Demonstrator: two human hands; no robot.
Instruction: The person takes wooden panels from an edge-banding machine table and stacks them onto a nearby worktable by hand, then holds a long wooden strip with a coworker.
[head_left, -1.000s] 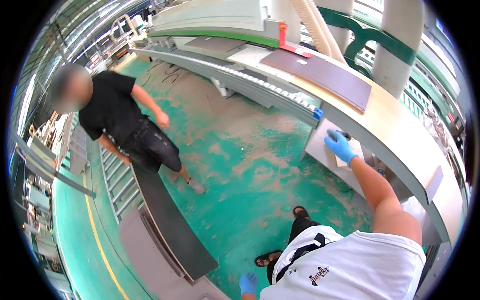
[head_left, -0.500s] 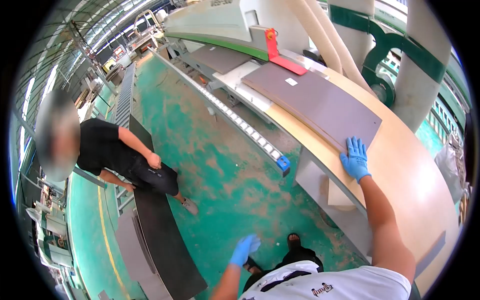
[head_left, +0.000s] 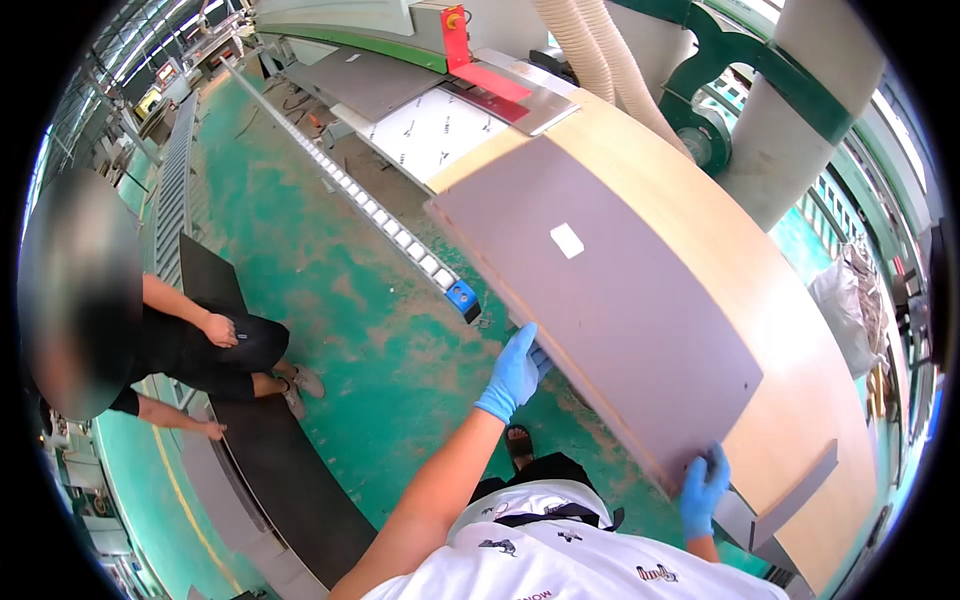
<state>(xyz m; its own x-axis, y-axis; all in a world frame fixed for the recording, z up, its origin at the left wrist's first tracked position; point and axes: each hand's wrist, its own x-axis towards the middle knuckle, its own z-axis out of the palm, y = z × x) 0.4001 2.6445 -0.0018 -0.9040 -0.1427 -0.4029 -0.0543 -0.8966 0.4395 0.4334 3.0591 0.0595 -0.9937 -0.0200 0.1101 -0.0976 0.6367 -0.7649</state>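
A grey-brown panel [head_left: 600, 290] with a white label lies over the light wooden table top, its long near side jutting past the table edge. My left hand [head_left: 515, 375], in a blue glove, holds that long side at about its middle, thumb up along the edge and fingers partly hidden beneath. At the panel's near right corner, my right hand [head_left: 705, 492], also blue-gloved, grips the end with bent fingers. The wooden table top [head_left: 790, 350] shows beyond the panel.
A red bracket [head_left: 470, 60] stands on the machine behind, near another grey panel [head_left: 365, 82]. A rail with white rollers [head_left: 370, 200] runs along the left. Further left, a person in black [head_left: 205, 345] sits by dark stacked panels [head_left: 285, 480]. A grey strip [head_left: 797, 495] lies at right.
The panel has come away from the red bracket toward me, past the table's edge. My left hand has risen from my side to its long edge; my right hand has shifted to the near corner.
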